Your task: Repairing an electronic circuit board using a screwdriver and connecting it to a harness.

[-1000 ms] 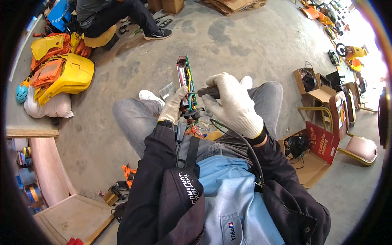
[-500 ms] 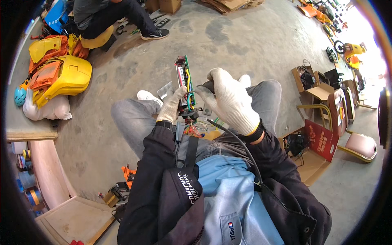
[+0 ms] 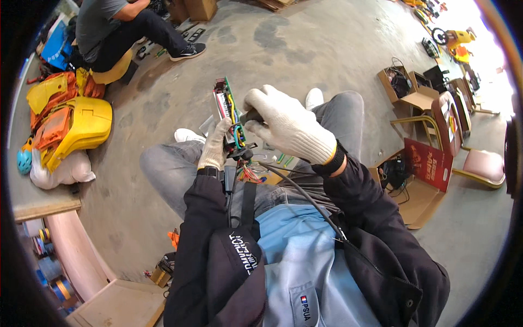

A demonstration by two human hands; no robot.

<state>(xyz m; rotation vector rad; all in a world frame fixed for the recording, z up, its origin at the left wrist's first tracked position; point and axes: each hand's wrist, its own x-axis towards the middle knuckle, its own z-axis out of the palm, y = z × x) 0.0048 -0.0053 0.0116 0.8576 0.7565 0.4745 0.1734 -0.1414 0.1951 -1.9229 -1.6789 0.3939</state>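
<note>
A narrow electronics module (image 3: 224,109), with a green circuit board and yellow and teal wires along one side, stands tilted over my lap. My left hand (image 3: 216,146), in a white knit glove, is closed around its lower left side. Thin coloured wires (image 3: 250,173) spill from its lower end. Just right of the module my right hand (image 3: 297,126), also gloved, has its fingers closed on a small dark object (image 3: 252,116); the glove covers most of it, so its kind is unclear. A dark cord (image 3: 299,191) runs below this hand toward my jacket.
On the left lie yellow and orange plastic shells (image 3: 81,128) and a white sack (image 3: 60,168). A seated person (image 3: 122,32) is at upper left. To the right are an open cardboard box (image 3: 417,204), a red board (image 3: 427,166) and chairs (image 3: 482,163). A wooden panel (image 3: 114,308) lies lower left.
The whole view has shifted, so the scene sits further left. My right fingers have turned toward the module, bringing the dark object closer to it. My left hand keeps its hold.
</note>
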